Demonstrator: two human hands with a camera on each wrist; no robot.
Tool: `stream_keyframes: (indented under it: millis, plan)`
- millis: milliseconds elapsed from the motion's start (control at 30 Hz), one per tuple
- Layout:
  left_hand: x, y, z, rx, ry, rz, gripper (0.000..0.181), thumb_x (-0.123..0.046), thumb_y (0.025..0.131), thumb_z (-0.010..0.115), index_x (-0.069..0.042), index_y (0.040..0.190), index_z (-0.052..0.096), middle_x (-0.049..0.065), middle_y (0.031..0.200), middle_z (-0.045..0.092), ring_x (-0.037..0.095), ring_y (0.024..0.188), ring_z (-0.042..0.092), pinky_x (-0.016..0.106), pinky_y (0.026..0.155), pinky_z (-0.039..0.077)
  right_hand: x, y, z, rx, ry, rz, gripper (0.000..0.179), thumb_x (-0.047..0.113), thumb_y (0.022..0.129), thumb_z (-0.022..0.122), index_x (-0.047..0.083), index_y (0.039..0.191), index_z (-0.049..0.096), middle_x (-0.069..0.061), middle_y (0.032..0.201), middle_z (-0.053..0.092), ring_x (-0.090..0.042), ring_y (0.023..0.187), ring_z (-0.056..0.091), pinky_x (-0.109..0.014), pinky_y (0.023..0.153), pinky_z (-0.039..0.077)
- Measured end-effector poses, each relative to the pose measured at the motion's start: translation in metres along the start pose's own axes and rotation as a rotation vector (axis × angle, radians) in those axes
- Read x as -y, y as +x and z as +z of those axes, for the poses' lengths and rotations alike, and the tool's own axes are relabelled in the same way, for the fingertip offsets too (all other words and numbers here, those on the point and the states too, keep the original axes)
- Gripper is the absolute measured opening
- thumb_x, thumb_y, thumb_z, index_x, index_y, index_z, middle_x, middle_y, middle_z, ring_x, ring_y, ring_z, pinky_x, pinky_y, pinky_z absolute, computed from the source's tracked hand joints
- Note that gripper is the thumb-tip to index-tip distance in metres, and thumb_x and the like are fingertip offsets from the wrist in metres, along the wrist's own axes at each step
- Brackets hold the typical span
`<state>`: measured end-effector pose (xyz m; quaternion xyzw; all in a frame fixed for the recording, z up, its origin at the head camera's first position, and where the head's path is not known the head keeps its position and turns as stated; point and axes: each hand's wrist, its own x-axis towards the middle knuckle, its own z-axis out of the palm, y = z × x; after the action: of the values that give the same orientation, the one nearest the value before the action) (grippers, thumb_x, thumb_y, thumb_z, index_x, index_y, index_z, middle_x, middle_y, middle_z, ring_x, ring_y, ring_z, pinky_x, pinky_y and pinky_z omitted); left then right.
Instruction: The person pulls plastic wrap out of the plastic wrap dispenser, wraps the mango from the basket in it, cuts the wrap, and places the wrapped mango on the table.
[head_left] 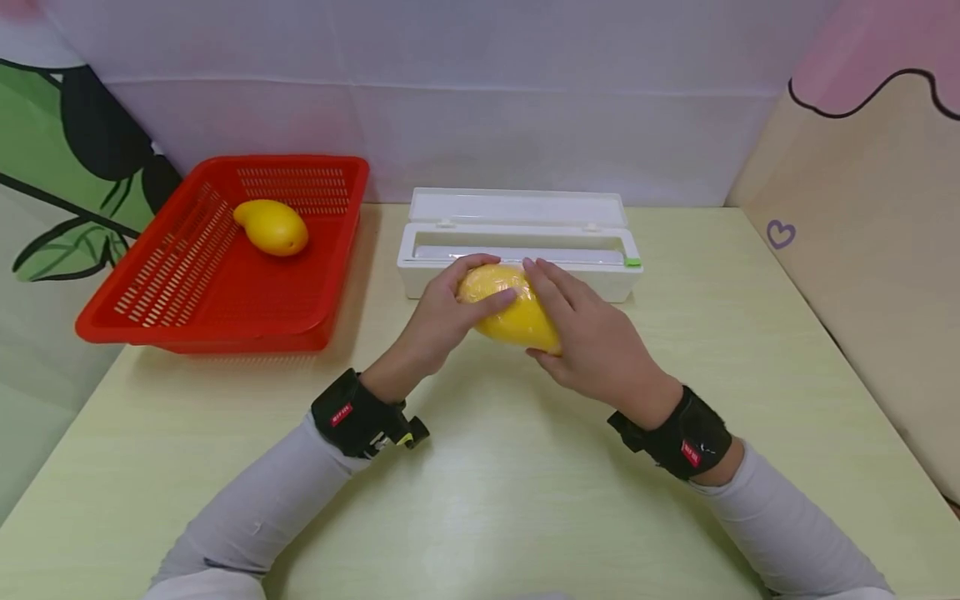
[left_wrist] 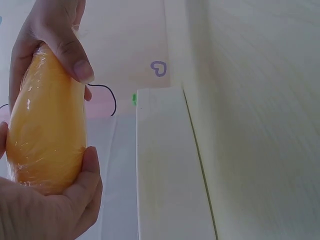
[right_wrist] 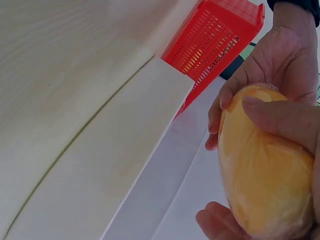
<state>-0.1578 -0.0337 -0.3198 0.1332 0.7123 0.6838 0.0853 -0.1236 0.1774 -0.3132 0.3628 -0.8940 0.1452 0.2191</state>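
At the near edge, pale grey sleeves (head_left: 255, 500) ended in black fabric wrist straps (head_left: 356, 414), with the forearms angled inward over the pale wood-grain table (head_left: 480, 467). This brought both hands to one workpiece, a yellow, mango-shaped fruit in glossy clear film (head_left: 517, 327). The fruit was held above the table, just on the near side of a white box.

The left hand (head_left: 447, 315) gripped the left end, its thumb laid across the fruit. The right hand (head_left: 592, 337) gripped the right end, fingers over the far side and thumb beneath the near side. The opposed grip presumably steadied the fruit and kept the film pressed to its surface, which showed fine creases.

Beyond the hands stood the long white rectangular box (head_left: 420, 282). Its hinged lid (head_left: 517, 204) was raised toward the far side, leaving the pale roll (head_left: 517, 252) inside accessible from the near side. A bright green tab (head_left: 632, 262) sat at its right end.

At the far left, a red slotted plastic basket (head_left: 225, 337) contained a second yellow fruit (head_left: 279, 229), apparently unwrapped; the walls would keep it from rolling.
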Motion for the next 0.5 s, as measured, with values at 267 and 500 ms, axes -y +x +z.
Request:
stream_keyframes:
  millis: [267,500]
  plan:
    - [-0.002,-0.003,0.004,0.006,0.012,0.017,0.076,-0.015,0.081,0.083,-0.018,0.143,0.039,0.008,0.126,0.055,0.028,0.108,0.058,0.037,0.088,0.056,0.000,0.000,0.002,0.063,0.008,0.140,0.104,0.021,0.074,0.089,0.007,0.155,0.025,-0.022,0.139,0.048,-0.037,0.113,0.057,-0.046,0.090,0.055]
    - [0.003,-0.002,0.003,0.057,-0.069,0.099,0.080,0.002,0.079,0.080,-0.009,0.143,0.034,0.010,0.132,0.047,0.028,0.113,0.055,0.034,0.092,0.055,-0.014,0.000,-0.010,0.187,0.231,0.199,0.114,0.041,0.079,0.084,0.019,0.161,0.007,-0.018,0.149,0.036,-0.029,0.115,0.053,-0.044,0.089,0.055]
